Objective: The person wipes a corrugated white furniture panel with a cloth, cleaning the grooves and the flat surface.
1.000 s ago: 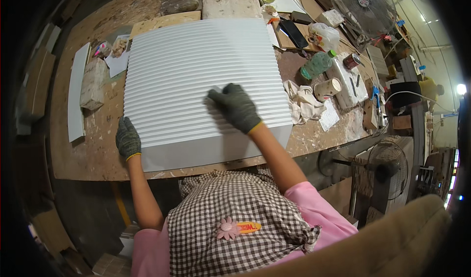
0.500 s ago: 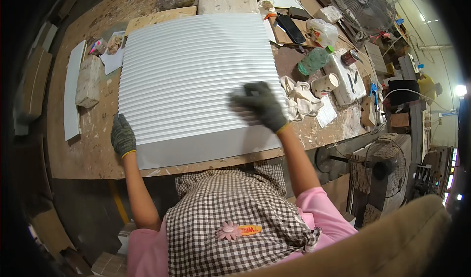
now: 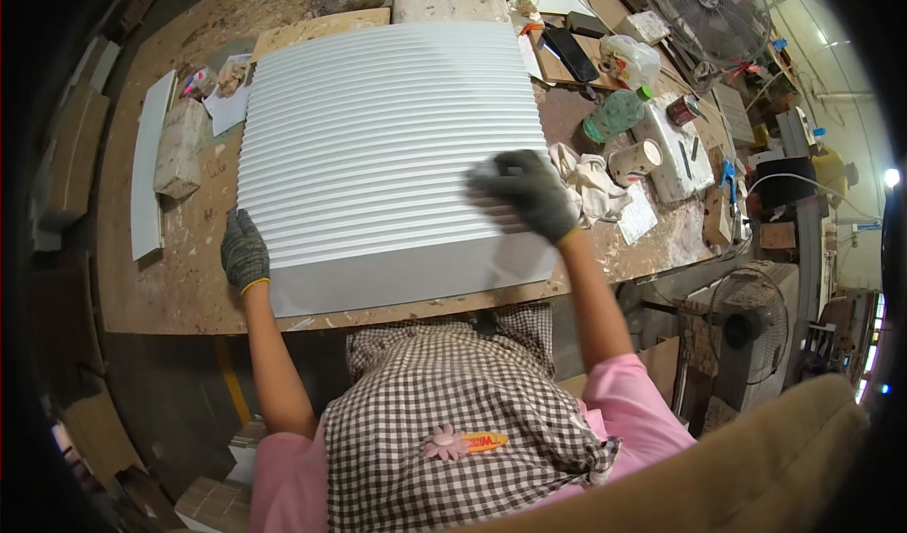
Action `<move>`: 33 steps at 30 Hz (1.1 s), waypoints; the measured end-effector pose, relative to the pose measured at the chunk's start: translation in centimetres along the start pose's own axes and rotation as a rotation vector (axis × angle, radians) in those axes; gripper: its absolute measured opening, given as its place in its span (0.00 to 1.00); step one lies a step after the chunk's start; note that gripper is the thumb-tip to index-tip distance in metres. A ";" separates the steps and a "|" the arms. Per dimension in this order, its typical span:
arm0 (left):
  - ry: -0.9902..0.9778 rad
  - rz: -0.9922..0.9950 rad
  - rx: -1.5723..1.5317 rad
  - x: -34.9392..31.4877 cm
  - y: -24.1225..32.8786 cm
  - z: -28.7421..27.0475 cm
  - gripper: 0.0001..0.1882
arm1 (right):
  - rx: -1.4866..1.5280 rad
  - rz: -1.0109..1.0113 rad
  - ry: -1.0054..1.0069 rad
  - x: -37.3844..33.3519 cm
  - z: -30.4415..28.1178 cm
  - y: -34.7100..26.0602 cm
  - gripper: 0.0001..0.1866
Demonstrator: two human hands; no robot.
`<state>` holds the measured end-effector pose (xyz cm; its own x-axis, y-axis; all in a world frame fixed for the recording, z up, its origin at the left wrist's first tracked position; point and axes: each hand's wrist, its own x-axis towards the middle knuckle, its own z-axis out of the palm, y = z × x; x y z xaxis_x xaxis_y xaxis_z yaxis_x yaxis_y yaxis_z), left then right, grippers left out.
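A large white panel with rows of horizontal ridges [image 3: 387,136] lies flat before me, with a smooth grey strip [image 3: 397,283] along its near edge. My left hand [image 3: 245,252], in a dark knit glove with a yellow cuff, rests against the panel's left edge near the front, fingers stretched out. Over the right part of the ridges is my right hand [image 3: 534,193], gloved the same way. Its fingers are curled and partly smeared by motion. Something small and pale seems to sit between thumb and fingers, too blurred to name.
Right of the panel are a crumpled cloth [image 3: 588,183], a paper cup [image 3: 635,162], a green bottle [image 3: 614,115], a can [image 3: 682,110] and a phone [image 3: 570,54]. White-smeared blocks [image 3: 179,150] and a white strip [image 3: 151,169] lie left. A fan [image 3: 707,8] stands far right.
The whole view has shifted slightly. My right hand stays over the right part of the ridges, still blurred by motion; my left hand keeps its place at the panel's edge.
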<state>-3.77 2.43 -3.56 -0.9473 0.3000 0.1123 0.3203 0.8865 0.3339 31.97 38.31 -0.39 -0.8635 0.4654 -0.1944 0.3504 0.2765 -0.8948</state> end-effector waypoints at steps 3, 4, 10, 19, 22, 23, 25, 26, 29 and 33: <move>-0.012 0.012 0.013 -0.3 -0.5 0.1 0.27 | -0.619 -0.728 0.272 3.9 8.8 -5.3 0.12; -0.011 0.017 0.005 -0.2 -0.5 0.1 0.27 | -0.679 -0.775 0.300 4.4 9.6 -5.3 0.15; -0.023 -0.046 0.014 -0.5 -2.2 -0.1 0.28 | 0.369 -0.022 0.283 -2.4 -3.0 -2.4 0.07; -0.027 -0.025 0.027 -0.4 -0.5 -0.3 0.28 | -0.523 -0.530 0.225 0.1 -0.1 -2.0 0.14; -0.017 -0.018 0.049 -0.1 0.0 -0.2 0.27 | -0.586 -0.716 0.183 4.7 6.3 -4.5 0.12; -0.023 0.020 0.031 0.0 0.3 -0.1 0.27 | -0.647 -0.725 0.185 4.5 6.3 -4.4 0.12; 0.016 0.065 0.065 -0.1 -2.5 0.3 0.28 | -0.618 -0.679 0.167 3.6 6.4 -5.3 0.13; 0.021 0.057 0.067 0.1 -2.2 0.0 0.28 | -0.554 -0.600 0.169 2.4 4.1 -4.8 0.14; 0.003 0.044 0.020 -0.3 -0.6 -0.6 0.28 | 0.001 -0.249 0.144 0.2 -2.6 -1.2 0.15; 0.033 0.041 -0.037 -0.1 -2.2 0.7 0.26 | -0.628 -0.525 0.235 0.2 -2.9 -1.7 0.16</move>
<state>-4.37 0.68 -4.94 -0.9331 0.3232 0.1575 0.3591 0.8599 0.3629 32.24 40.37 2.21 -0.8968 0.2902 0.3341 0.1222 0.8880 -0.4433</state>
